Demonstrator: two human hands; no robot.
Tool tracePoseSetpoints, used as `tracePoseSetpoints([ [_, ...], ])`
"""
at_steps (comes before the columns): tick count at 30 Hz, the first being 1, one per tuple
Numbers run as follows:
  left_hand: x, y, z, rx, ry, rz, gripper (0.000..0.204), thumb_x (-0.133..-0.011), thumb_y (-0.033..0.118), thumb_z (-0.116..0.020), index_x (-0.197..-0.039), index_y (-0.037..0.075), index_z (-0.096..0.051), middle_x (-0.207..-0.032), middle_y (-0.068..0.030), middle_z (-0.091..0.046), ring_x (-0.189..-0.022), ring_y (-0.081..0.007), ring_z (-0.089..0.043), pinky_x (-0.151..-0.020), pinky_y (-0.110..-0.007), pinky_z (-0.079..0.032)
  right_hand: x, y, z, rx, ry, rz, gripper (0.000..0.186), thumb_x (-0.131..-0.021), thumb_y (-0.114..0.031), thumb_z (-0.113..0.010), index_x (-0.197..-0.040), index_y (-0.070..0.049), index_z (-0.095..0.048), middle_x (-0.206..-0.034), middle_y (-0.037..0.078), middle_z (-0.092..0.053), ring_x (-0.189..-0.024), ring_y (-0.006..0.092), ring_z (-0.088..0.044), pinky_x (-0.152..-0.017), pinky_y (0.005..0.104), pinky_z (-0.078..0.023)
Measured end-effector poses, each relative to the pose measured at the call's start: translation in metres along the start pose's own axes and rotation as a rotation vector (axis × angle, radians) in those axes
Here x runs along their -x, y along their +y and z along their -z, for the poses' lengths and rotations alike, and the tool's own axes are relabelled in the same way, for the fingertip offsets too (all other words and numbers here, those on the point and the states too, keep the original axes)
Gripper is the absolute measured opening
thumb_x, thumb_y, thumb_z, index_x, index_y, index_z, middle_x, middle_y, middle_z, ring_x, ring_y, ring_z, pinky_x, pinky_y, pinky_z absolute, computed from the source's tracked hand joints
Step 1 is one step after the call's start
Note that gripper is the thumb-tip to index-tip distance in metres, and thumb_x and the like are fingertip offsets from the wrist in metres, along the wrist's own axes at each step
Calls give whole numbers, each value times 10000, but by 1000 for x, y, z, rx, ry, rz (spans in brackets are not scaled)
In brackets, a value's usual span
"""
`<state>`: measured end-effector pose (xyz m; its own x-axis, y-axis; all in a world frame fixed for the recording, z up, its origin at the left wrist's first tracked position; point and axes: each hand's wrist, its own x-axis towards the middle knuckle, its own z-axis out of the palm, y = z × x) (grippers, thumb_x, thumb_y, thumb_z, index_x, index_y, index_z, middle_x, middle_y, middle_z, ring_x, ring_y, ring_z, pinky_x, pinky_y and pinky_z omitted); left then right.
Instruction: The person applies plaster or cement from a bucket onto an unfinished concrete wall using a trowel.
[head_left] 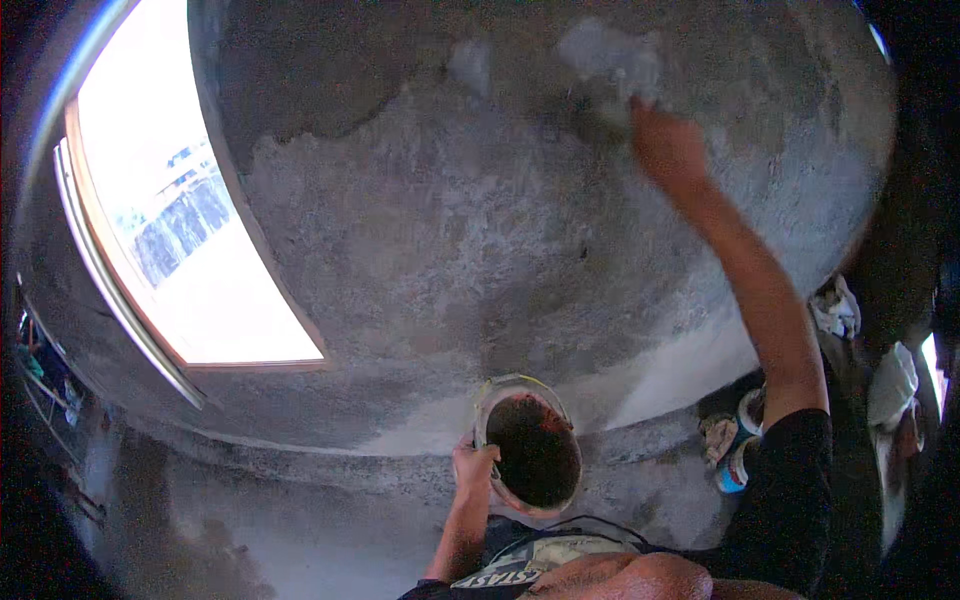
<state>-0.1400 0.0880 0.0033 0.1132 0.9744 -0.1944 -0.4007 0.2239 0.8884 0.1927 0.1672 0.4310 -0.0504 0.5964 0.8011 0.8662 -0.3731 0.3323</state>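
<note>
My left hand (pixel 471 464) grips the left rim of an open, pale bucket (pixel 571 451) with a dark interior and reddish smears inside. My right hand (pixel 668 145) is raised against the rough grey plastered wall (pixel 450 230), its fingers closed on a pale, blurred thing I cannot make out. Lighter patches show on the wall just above this hand, and darker damp-looking areas surround them.
A bright window (pixel 160 200) with a wooden frame is at left. Round containers (pixel 733 470) lie by the wall's foot at right. Crumpled pale bags (pixel 890 385) are at far right. A grey concrete floor (pixel 300 520) runs below the wall. Dim clutter sits at far left.
</note>
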Motion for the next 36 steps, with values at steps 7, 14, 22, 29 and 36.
tracePoseSetpoints([
  [7,-58,24,38,-220,-172,132,248,-642,-46,-595,-880,20,-576,-724,-57,-586,-624,-152,-545,-508,-316,-429,-106,-9,85,20,-17,-414,457,-802,-170,-608,-1207,-16,-465,-937,232,-592,-814,321,-605,-686,454,-481],
  [14,-107,44,46,-534,-311,97,290,-529,62,-645,-813,1,-656,-705,-76,-636,-654,-192,-601,-579,-351,-454,-70,-79,54,256,103,-125,270,-795,-75,-536,-1045,8,-476,-770,209,-616,-688,349,-634,-551,424,-512],
  [22,-120,45,43,-321,-514,262,203,-549,85,-650,-739,14,-654,-636,-74,-604,-520,-156,-553,-479,-334,-415,45,-166,17,176,-160,84,194,-738,-32,-546,-913,-20,-465,-697,156,-576,-599,284,-610,-491,387,-495],
  [29,-129,59,49,-305,-474,172,117,-566,76,-649,-569,-20,-583,-511,-44,-528,-426,-144,-487,-423,-325,-372,-9,-157,62,81,-20,-210,363,-767,-132,-613,-1088,-1,-507,-821,173,-614,-699,300,-630,-565,393,-506],
  [36,-125,70,64,-413,-422,193,142,-563,84,-652,-521,-17,-561,-500,-49,-526,-466,-145,-520,-398,-336,-375,-137,-130,95,81,184,-308,498,-781,-195,-606,-1223,-26,-449,-923,233,-623,-832,385,-616,-684,458,-497],
])
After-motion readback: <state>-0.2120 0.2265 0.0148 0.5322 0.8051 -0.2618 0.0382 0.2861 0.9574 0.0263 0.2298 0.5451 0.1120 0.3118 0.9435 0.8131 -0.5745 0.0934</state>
